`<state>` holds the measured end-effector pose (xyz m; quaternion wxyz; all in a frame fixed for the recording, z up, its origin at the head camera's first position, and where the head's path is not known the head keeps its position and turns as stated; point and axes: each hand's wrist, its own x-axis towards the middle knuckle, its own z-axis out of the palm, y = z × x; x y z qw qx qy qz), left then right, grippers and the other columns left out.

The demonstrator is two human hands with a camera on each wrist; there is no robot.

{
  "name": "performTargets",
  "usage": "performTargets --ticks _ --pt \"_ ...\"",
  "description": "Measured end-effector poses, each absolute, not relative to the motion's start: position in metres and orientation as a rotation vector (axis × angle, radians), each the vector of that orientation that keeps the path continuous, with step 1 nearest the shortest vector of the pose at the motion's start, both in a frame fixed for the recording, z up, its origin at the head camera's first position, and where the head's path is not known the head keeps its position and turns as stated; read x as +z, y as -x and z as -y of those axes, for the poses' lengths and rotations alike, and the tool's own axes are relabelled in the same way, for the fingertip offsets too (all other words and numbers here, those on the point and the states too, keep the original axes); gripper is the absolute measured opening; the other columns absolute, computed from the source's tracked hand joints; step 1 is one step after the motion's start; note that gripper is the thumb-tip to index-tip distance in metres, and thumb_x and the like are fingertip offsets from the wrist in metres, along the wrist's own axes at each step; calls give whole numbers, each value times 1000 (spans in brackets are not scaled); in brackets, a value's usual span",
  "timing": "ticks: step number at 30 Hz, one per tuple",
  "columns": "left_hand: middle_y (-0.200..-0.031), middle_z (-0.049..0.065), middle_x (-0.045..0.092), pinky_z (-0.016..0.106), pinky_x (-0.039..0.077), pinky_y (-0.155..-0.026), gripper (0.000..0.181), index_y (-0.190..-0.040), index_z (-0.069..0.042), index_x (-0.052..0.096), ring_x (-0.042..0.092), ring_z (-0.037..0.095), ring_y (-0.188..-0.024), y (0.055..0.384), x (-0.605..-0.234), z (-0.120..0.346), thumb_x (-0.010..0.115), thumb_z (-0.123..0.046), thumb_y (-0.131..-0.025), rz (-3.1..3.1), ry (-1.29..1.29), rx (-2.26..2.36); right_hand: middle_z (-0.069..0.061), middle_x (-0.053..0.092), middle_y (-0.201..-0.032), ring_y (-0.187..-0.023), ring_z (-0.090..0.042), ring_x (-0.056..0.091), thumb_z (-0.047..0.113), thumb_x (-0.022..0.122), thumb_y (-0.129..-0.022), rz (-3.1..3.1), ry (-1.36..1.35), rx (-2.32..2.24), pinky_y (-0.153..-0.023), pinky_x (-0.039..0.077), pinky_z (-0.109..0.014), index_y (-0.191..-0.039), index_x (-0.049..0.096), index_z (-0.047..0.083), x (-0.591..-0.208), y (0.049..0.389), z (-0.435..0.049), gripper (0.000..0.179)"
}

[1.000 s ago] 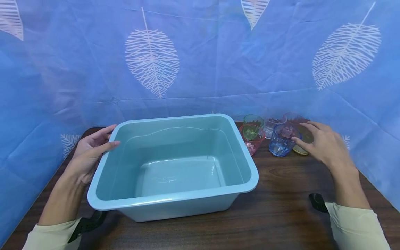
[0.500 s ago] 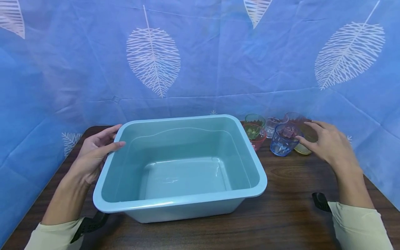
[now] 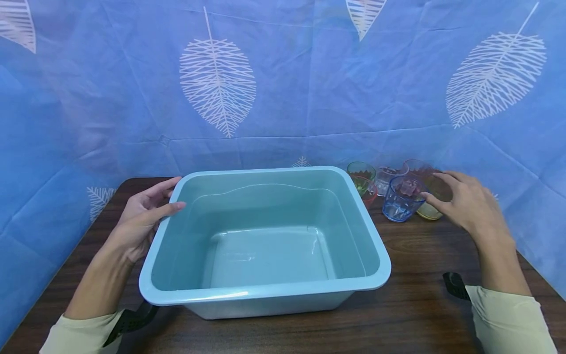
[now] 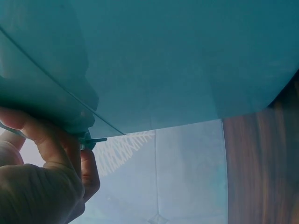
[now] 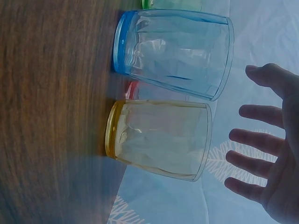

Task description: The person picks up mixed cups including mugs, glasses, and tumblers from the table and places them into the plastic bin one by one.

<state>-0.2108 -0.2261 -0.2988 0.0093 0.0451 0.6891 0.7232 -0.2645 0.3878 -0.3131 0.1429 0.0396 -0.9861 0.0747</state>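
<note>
While a left hand [image 3: 141, 219] grips the left rim of a pale blue-green basin [image 3: 274, 290], thumb over the edge and fingers beneath, a right hand [image 3: 470, 206] holds nothing, its fingers spread beside a cluster of drinking glasses. The basin sits mid-table, a deep, glossy, plastic-looking rectangle with rounded corners, a broad rolled lip and a curved line moulded into its far wall. The table [image 3: 411, 275] has dark, streaky wood grain.

Nearest the right hand are a transparent blue glass [image 3: 400, 204] and a yellow glass [image 5: 161, 140], both upright, thick-based, with softly faceted sides; the right wrist view shows a gap between fingertips and rims. Behind, a green glass [image 3: 361, 169] and a colourless vessel [image 3: 384, 184] overlap, their outlines hard to separate. The basin's edge hides the lower part of a red glass [image 3: 370, 196].

Creased blue cloth [image 3: 309, 88] printed with white skeletal leaves hangs behind. In the left wrist view, the basin's shadowed outer wall fills most of the frame, and the left hand is cut off.
</note>
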Motion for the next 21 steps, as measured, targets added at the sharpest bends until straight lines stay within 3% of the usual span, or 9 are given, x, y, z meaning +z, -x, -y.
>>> performTargets --ticks 8,21 --pt "-106 5 56 29 65 -61 59 -150 -6 50 68 7 -73 209 -298 220 74 -4 -96 -2148 -147 2268 -41 40 -146 -130 -64 35 45 61 -101 2860 -77 226 -104 27 -84 -145 46 -9 -310 266 -389 71" --pt "-106 6 55 25 64 -57 61 -151 -6 47 66 7 -66 204 -297 208 73 -4 -96 -2087 -143 2271 -43 38 -146 -131 -65 34 48 57 -103 2881 -76 235 -104 27 -83 -148 42 -10 -310 264 -399 75"
